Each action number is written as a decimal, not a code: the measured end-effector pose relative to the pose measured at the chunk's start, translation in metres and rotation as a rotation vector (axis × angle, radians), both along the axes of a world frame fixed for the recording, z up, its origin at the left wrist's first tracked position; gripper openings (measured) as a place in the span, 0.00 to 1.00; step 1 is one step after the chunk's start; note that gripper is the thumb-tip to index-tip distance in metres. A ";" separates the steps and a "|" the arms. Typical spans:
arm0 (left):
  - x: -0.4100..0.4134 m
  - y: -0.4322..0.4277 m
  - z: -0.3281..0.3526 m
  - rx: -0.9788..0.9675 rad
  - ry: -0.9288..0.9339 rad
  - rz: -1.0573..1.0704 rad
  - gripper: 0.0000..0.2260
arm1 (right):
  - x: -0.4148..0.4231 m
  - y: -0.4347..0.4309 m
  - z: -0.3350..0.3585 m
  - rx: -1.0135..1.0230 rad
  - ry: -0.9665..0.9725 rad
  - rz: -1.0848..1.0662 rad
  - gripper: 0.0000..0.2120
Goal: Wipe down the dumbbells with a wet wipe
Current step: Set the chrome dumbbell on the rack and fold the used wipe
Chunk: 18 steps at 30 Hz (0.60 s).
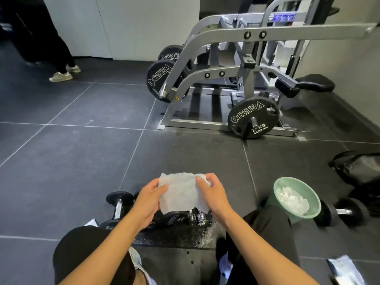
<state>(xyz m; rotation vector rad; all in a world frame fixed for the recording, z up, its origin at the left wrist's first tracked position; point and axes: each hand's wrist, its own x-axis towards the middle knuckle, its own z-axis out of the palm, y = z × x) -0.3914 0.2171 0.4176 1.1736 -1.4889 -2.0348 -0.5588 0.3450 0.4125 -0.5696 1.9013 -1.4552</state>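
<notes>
Closest in, the person's knees [86, 251] in black trousers frame the bottom of the view, with bare forearms reaching out between them. Over on the right, a pale green bin [304, 187] stands on the dark floor tiles [72, 161], and inside it lies a heap of crumpled white wipes [292, 199]. Past the bin there's a black bag [359, 169], its contents out of sight.

Now the hands. The left hand [151, 199] pinches the left edge of the wet wipe [181, 192], with the thumb on top. The right hand [213, 194] grips the upper right corner, fingers bent over it. The sheet is spread out between them, held up off the floor.

Right beneath it lies a cluster of dumbbells [196, 217], chrome handles peeking out below the wipe's lower edge. One more dumbbell [118, 207] sits just left of the left hand. A third dumbbell [347, 211] lies beyond the bin, well apart from both hands.
</notes>
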 end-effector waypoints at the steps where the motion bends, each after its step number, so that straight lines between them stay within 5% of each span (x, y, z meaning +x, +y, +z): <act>1: 0.002 0.007 0.002 -0.002 0.016 0.013 0.11 | 0.003 0.005 -0.003 0.024 0.013 -0.003 0.21; 6: 0.001 0.029 -0.002 -0.116 -0.006 0.088 0.09 | 0.018 0.022 -0.013 0.126 -0.154 -0.010 0.14; 12: -0.021 0.046 -0.005 -0.376 -0.159 -0.070 0.09 | 0.025 0.022 -0.017 -0.180 -0.880 -0.089 0.24; 15: -0.022 0.052 -0.011 -0.518 -0.293 -0.241 0.12 | 0.023 0.022 -0.016 -0.284 -0.881 -0.051 0.27; 18: -0.023 0.062 -0.012 -0.515 -0.281 -0.171 0.10 | 0.028 0.019 -0.016 -0.322 -0.772 -0.072 0.18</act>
